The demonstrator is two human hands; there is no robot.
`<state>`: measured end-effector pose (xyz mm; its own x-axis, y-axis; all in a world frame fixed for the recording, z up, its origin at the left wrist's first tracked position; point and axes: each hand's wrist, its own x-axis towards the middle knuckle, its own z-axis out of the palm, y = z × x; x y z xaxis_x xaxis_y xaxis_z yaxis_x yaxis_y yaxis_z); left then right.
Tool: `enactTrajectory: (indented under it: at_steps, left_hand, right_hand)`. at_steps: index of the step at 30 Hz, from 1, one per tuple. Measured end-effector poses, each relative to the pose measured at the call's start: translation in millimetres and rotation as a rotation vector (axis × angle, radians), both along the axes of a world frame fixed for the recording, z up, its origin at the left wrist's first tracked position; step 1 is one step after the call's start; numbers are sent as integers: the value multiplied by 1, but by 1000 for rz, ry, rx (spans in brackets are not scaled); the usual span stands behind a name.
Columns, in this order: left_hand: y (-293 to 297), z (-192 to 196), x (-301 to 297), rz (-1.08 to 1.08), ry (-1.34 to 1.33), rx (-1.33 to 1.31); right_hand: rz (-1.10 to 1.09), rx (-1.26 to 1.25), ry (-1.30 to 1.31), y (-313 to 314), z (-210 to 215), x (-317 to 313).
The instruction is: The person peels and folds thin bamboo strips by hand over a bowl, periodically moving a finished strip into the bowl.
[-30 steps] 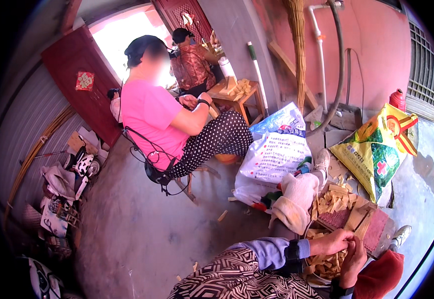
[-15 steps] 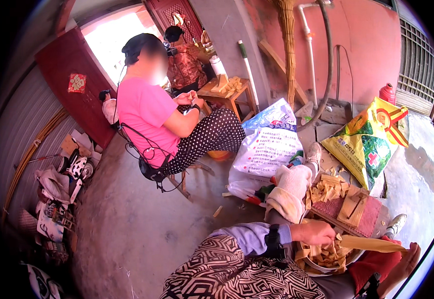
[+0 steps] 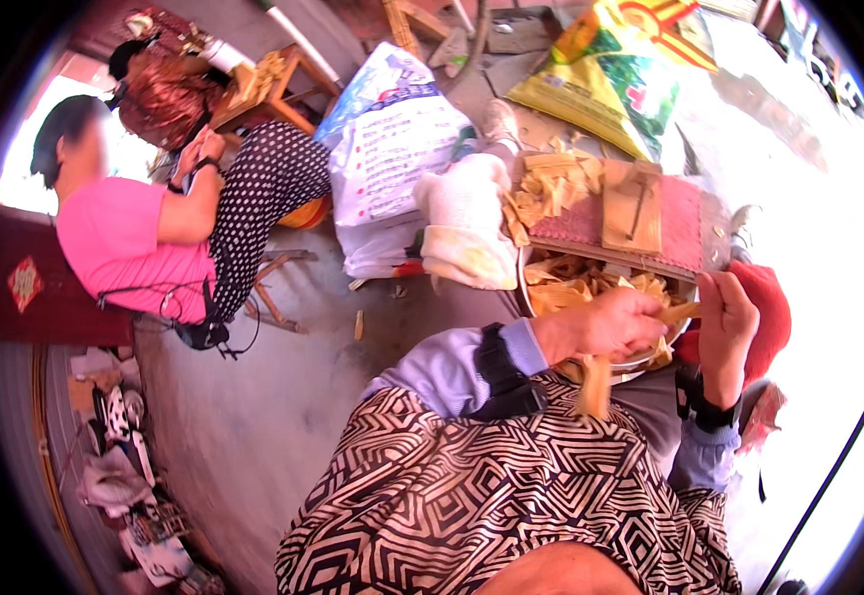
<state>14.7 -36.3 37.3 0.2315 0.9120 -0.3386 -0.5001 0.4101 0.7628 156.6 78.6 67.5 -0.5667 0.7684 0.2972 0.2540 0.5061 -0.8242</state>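
A tan, flat, leaf-like strip (image 3: pixel 680 313) runs between my two hands. My left hand (image 3: pixel 606 325) is closed on it, and a tan length (image 3: pixel 594 387) hangs below that hand; I cannot tell if it is the same strip. My right hand (image 3: pixel 730 307) pinches the strip's other end with bent fingers. Under the hands, a round basin (image 3: pixel 524 297) holds many similar tan pieces (image 3: pixel 561 288). Just beyond it lies a board with a pinkish-red pad (image 3: pixel 682 218). On the pad sits a small wooden block (image 3: pixel 640 203) bearing a thin dark bar.
More tan pieces (image 3: pixel 563 183) are heaped at the board's left. A white printed sack (image 3: pixel 392 149) and a yellow-green sack (image 3: pixel 606 84) stand beyond my legs. At left, a person in a pink top (image 3: pixel 124 238) sits near a wooden stool (image 3: pixel 271 94); another person sits behind.
My hands have come closer together; the strip was stretched long between them before. My right hand has turned upward, fingers bent. The whole view has shifted downward and to the right.
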Motion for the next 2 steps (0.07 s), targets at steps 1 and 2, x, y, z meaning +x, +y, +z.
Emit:
enactTrajectory:
  at_steps: [1,2]
  left_hand:
    - [2,-1,-10,24,228,137]
    - [6,-3,-6,-3,212,136]
  right_hand:
    - [24,-74,-68,4,-8,4]
    - [-4,-79,-81,4,-9,10]
